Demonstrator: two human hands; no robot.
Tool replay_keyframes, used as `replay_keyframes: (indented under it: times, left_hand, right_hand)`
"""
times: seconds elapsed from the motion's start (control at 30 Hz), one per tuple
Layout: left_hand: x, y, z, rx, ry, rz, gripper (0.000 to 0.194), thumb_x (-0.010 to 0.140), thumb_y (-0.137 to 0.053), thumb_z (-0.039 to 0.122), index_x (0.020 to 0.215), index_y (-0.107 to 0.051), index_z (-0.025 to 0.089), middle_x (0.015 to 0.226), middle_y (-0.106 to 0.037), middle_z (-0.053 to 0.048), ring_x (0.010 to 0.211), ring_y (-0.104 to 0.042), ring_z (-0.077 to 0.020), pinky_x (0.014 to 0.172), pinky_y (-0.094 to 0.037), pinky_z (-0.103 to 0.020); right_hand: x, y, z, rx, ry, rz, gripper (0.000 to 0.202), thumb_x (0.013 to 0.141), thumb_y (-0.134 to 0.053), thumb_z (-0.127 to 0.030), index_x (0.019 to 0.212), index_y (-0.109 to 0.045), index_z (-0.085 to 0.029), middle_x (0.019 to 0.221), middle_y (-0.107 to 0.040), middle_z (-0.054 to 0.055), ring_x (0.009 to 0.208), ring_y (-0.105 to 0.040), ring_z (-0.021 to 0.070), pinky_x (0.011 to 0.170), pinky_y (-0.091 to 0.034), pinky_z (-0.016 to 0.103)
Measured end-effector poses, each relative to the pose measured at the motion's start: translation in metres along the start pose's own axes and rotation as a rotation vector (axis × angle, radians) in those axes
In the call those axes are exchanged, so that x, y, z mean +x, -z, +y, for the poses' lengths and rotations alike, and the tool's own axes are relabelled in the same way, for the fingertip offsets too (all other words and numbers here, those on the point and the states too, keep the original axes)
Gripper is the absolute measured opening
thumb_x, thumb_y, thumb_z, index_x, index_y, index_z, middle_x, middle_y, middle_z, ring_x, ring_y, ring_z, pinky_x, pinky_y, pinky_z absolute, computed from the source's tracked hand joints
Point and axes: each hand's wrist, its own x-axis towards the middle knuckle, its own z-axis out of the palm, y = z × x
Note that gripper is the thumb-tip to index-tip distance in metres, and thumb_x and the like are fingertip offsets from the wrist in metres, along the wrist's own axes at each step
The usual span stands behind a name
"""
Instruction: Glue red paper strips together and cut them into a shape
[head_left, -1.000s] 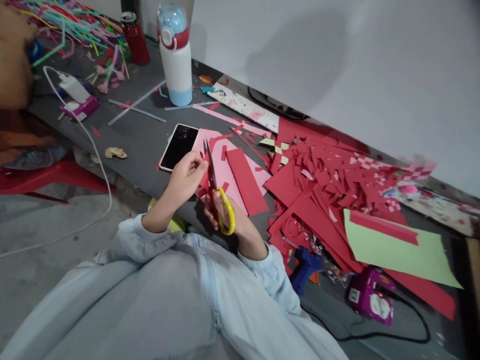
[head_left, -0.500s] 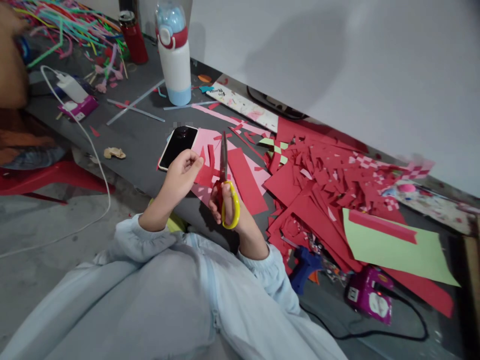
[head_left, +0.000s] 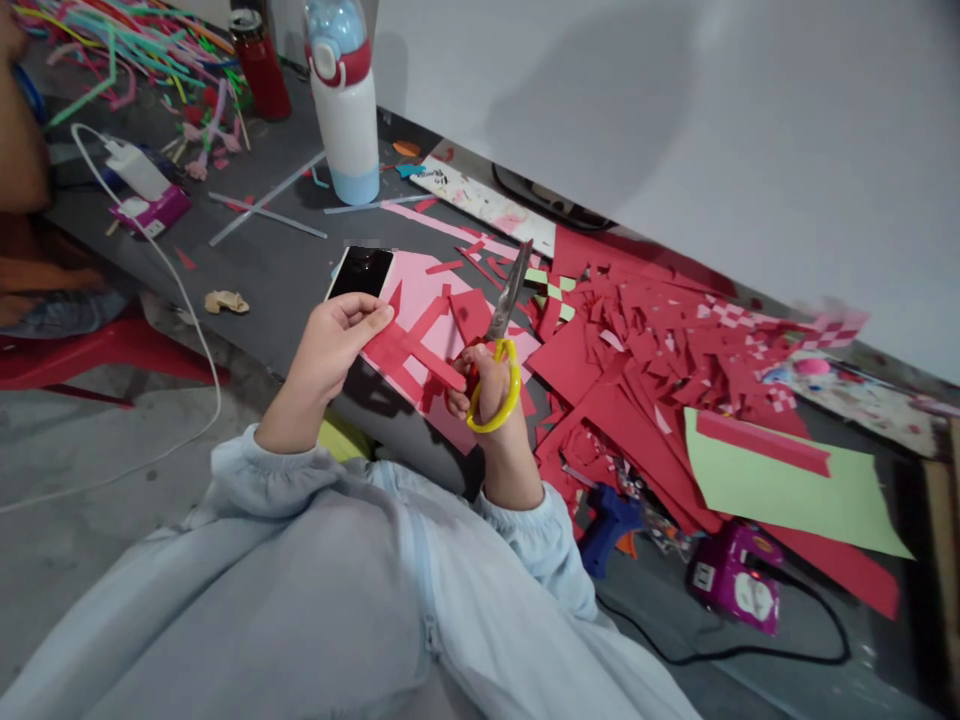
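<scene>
My left hand [head_left: 337, 340] pinches a cut red paper piece [head_left: 409, 345] with strips sticking out of it, above a pink sheet [head_left: 411, 272]. The fingers of my right hand [head_left: 484, 385] are wrapped round the yellow handles of the scissors [head_left: 511, 290], whose blades look closed and point up and away from me. One strip of the red piece reaches to the right fingertips; whether they grip it, I cannot tell. Behind my left hand lies a phone [head_left: 361, 272], partly covered.
A bottle [head_left: 345, 130] and a red can [head_left: 260, 70] stand at the back. Red paper scraps [head_left: 652, 350], a green sheet [head_left: 795, 490], a blue glue gun [head_left: 611, 525] and a purple power strip [head_left: 735, 580] lie right. Another person's arm [head_left: 22, 140] shows at left.
The scissors and my right hand have moved right and up, away from my left hand. My left hand has shifted slightly left, and the red piece now shows spread out between the hands.
</scene>
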Motion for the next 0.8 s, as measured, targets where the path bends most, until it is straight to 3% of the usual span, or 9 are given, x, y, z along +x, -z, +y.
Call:
replay_keyframes:
  times: [0.2, 0.43, 0.53, 0.67, 0.73, 0.8]
  left_hand:
    - [-0.004, 0.001, 0.005, 0.059, 0.045, -0.083, 0.035, 0.056, -0.088, 0.043, 0.07, -0.07, 0.017, 0.065, -0.064, 0.002, 0.06, -0.054, -0.0097, 0.059, -0.044, -0.023]
    - [-0.005, -0.001, -0.002, 0.145, 0.085, -0.196, 0.035, 0.057, -0.089, 0.043, 0.072, -0.072, 0.016, 0.071, -0.069, 0.0, 0.064, -0.057, -0.0101, 0.063, -0.046, -0.023]
    - [-0.003, -0.002, -0.006, 0.099, 0.099, -0.156, 0.042, 0.059, -0.087, 0.052, 0.077, -0.072, 0.017, 0.074, -0.069, -0.002, 0.064, -0.058, -0.0109, 0.062, -0.047, -0.022]
    - [-0.002, -0.001, -0.006, -0.052, 0.236, -0.128, 0.053, 0.073, -0.069, 0.069, 0.081, -0.071, 0.017, 0.072, -0.068, -0.005, 0.062, -0.06, -0.0135, 0.056, -0.049, -0.023]
    - [-0.003, 0.0, -0.006, -0.126, 0.297, -0.163, 0.055, 0.077, -0.063, 0.07, 0.081, -0.07, 0.016, 0.073, -0.069, -0.007, 0.063, -0.062, -0.0149, 0.057, -0.052, -0.026]
    - [-0.006, 0.0, -0.006, -0.17, 0.311, -0.189, 0.05, 0.075, -0.068, 0.064, 0.084, -0.069, 0.015, 0.073, -0.069, -0.006, 0.063, -0.063, -0.0148, 0.059, -0.054, -0.027]
  right_hand:
    - [-0.003, 0.003, 0.002, -0.071, 0.134, -0.106, 0.049, 0.071, -0.068, -0.067, 0.077, -0.043, -0.025, 0.057, -0.056, -0.005, 0.033, -0.034, 0.0054, 0.03, -0.026, 0.023]
    - [-0.003, 0.006, 0.006, -0.057, 0.201, -0.034, 0.044, 0.065, -0.08, -0.037, 0.084, -0.041, -0.028, 0.047, -0.037, -0.014, 0.033, -0.03, 0.007, 0.035, -0.026, 0.025]
    - [0.0, 0.007, 0.006, -0.074, 0.214, -0.013, 0.045, 0.066, -0.078, -0.037, 0.083, -0.038, -0.028, 0.049, -0.036, -0.014, 0.033, -0.03, 0.0073, 0.035, -0.026, 0.026]
    - [0.002, 0.007, 0.007, -0.083, 0.245, 0.038, 0.044, 0.066, -0.077, -0.04, 0.083, -0.037, -0.029, 0.051, -0.034, -0.013, 0.035, -0.03, 0.0088, 0.036, -0.028, 0.029]
    - [0.003, 0.008, 0.007, -0.067, 0.267, 0.06, 0.044, 0.066, -0.077, -0.04, 0.083, -0.037, -0.03, 0.052, -0.034, -0.012, 0.035, -0.031, 0.0094, 0.036, -0.028, 0.029]
    - [0.004, 0.008, 0.007, -0.058, 0.281, 0.078, 0.044, 0.066, -0.076, -0.039, 0.083, -0.037, -0.029, 0.053, -0.034, -0.012, 0.036, -0.032, 0.0099, 0.037, -0.028, 0.029]
